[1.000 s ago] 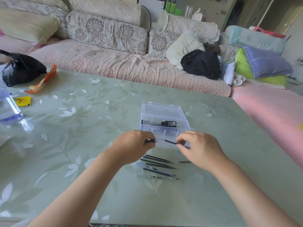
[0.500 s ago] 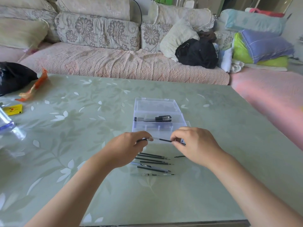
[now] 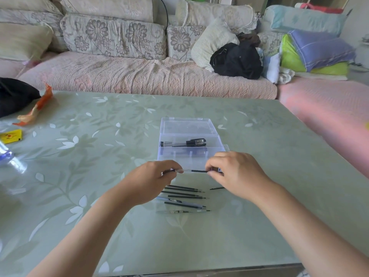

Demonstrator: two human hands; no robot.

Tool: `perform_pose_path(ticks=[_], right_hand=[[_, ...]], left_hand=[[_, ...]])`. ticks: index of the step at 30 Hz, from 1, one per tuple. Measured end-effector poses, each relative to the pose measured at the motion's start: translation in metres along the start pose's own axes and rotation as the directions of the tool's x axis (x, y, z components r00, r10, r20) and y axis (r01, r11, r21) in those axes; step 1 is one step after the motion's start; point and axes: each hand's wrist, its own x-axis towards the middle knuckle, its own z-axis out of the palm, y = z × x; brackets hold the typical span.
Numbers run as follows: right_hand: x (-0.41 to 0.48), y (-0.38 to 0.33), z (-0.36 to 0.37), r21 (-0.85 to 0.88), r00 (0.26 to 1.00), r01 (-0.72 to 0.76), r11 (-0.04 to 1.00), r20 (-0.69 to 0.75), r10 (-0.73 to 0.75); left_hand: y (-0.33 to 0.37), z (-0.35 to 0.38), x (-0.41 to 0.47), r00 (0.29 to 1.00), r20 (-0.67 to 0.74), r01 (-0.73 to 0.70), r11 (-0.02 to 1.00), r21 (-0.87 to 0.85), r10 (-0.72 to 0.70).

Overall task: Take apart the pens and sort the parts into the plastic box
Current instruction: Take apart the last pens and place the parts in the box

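Two-hand pinch.
Left hand [image 3: 151, 181] pinches thin clear-and-black plastic pen [image 3: 194, 171] at its 9 o'clock end; right hand [image 3: 238, 174], the 3 o'clock end.

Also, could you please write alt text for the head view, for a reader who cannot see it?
A left hand and a right hand pinch the ends of a slim pen part, held level in front of an open plastic box on a green table. Several refills lie near the hands.
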Motion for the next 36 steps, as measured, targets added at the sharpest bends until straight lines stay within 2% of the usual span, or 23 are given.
perform_pose_path(ticks=[4,9,17,23,28,33,36], right_hand=[[0.001,-0.001,0.001,-0.003,0.996,0.067,0.998,-0.057,-0.067],[0.002,-0.014,0.008,0.128,0.994,0.096,0.987,-0.063,-0.089],[-0.001,0.000,-0.002,0.304,0.995,-0.096,0.948,0.033,0.090],[-0.004,-0.016,0.003,0.413,0.990,-0.124,0.902,0.110,0.086],[-0.005,0.011,-0.005,0.377,0.973,-0.222,0.899,0.151,0.176],[-0.015,0.041,-0.005,0.111,0.953,-0.274,0.955,0.165,0.254],[-0.020,0.044,0.004,0.045,0.951,-0.250,0.967,0.201,0.236]], left_hand=[[0.005,0.000,-0.002,1.000,-0.002,-0.017,0.996,0.089,0.017],[0.013,0.007,-0.005,0.997,0.064,-0.058,0.993,0.099,0.051],[0.009,0.005,-0.005,0.998,0.049,-0.045,0.997,0.070,0.042],[0.013,0.014,-0.006,0.993,0.077,-0.093,0.996,-0.003,0.093],[0.011,0.016,-0.005,0.996,0.060,-0.066,0.996,-0.053,0.069],[0.016,0.021,-0.005,0.995,0.068,-0.063,0.987,-0.147,0.074],[0.015,0.023,-0.003,0.996,0.061,-0.052,0.985,-0.164,0.062]])
